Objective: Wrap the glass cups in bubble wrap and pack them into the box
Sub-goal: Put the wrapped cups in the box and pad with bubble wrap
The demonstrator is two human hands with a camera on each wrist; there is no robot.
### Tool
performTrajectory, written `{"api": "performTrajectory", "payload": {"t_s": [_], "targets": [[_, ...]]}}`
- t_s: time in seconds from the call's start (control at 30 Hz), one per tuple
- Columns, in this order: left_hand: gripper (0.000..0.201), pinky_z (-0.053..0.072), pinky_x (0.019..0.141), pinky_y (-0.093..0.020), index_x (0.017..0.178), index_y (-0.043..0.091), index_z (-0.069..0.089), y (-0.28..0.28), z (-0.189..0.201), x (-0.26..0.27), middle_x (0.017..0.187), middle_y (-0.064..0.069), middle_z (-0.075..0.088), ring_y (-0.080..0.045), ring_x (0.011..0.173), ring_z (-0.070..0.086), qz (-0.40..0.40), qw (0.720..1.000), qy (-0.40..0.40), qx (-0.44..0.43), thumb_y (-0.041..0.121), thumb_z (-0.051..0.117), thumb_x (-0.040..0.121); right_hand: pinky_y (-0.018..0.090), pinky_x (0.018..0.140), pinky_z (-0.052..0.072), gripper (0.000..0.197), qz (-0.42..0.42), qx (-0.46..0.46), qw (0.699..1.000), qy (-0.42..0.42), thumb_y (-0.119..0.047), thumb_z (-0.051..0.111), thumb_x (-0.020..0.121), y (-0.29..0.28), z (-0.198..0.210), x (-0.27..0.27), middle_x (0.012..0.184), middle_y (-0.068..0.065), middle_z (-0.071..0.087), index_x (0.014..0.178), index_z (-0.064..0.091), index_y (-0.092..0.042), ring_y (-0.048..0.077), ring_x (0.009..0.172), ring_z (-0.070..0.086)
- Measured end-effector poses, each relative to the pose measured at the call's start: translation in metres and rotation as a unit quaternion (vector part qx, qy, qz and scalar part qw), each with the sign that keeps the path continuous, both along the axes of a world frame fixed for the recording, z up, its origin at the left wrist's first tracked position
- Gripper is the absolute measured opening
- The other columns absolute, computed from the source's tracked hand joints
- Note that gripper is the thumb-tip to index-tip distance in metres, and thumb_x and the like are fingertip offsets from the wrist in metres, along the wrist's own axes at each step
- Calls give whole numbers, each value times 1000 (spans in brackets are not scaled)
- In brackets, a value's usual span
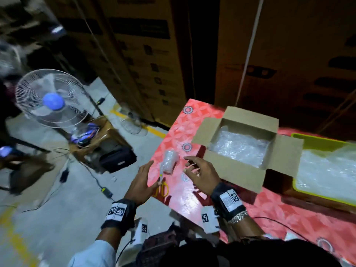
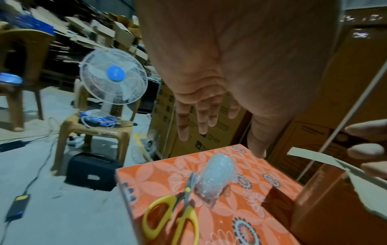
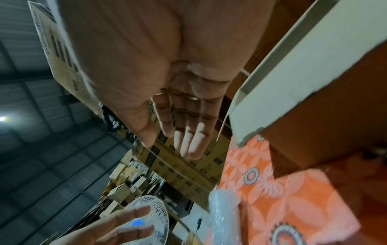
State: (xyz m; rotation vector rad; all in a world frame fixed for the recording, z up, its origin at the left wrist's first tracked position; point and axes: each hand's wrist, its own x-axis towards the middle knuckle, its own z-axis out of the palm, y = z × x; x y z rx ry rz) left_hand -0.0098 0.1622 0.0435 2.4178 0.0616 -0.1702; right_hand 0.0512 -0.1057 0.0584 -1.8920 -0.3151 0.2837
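Head view: both hands spread, empty, left hand and right hand flanking the wrapped cup lying on the table, probably to lift it into the open box; scissors just beside it.

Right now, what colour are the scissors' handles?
Yellow handles on the scissors, clearest in the left wrist view.

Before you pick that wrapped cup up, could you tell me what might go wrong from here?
1. The wrapped cup lies on its side near the table edge; a nudge from either open hand, left hand or right hand, could roll it off.
2. The scissors touch the wrap, so their blades might snag it.
3. The box flap could catch the cup on the way in.
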Motion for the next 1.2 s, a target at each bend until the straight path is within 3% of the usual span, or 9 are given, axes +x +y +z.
{"api": "performTrajectory", "payload": {"t_s": [0.1,0.17,0.23,0.37,0.57,0.7,0.93,1.07,1.2], "targets": [[85,42,108,-37,154,40,27,13,-6,-20,149,9,37,-13,137,41,18,999,21,-22,64,60,78,29,75,57,42,28,-29,999,18,-13,70,91,33,-8,5,106,1,66,132,62,-15,11,85,64],[77,41,109,-36,144,52,26,20,-10,-20,144,21,37,-11,137,41,18,999,15,-32,53,70,82,34,82,57,44,32,-68,997,20,-19,72,90,51,-15,13,110,1,68,132,62,-17,16,91,66],[81,42,112,-40,144,49,28,26,-15,-14,144,25,37,-14,139,42,34,998,21,-55,38,79,82,36,88,56,47,30,-115,993,28,-22,73,89,66,-24,24,117,1,67,134,60,-19,20,99,66],[88,46,110,-44,156,28,33,42,-34,12,155,8,43,-15,139,46,45,993,55,-92,29,84,85,33,97,51,63,-9,-200,979,45,-28,76,88,94,-47,48,141,3,54,144,49,-24,25,115,62],[91,44,113,-43,157,30,33,73,-57,58,156,9,46,-16,140,47,-19,988,109,-105,20,84,82,43,107,46,103,-43,-282,947,151,-36,81,84,143,-84,80,161,9,24,160,13,-24,39,136,48],[94,44,112,-41,156,30,32,94,-71,84,156,8,42,-16,138,49,-62,986,123,-94,23,85,79,43,106,47,96,-48,-318,932,165,-38,82,82,163,-105,91,153,11,33,156,24,-21,38,132,51],[92,47,106,-31,155,31,34,103,-82,107,153,11,42,-7,137,50,-76,983,121,-111,22,87,79,30,90,49,81,-104,-284,936,178,-29,89,72,165,-108,95,131,4,48,139,44,-16,28,116,56],[91,43,93,-6,155,31,35,97,-71,120,147,15,41,-3,130,51,-101,980,108,-131,13,85,81,24,79,43,74,-136,-251,946,150,-29,92,66,146,-84,83,121,-4,48,126,51,-17,23,110,56],[90,53,98,-33,151,43,38,92,-51,144,147,14,43,-10,132,53,-141,978,43,-148,2,78,81,30,81,48,66,-163,-185,965,85,-28,96,61,113,-31,58,113,-1,54,113,59,-12,20,102,57]]}}
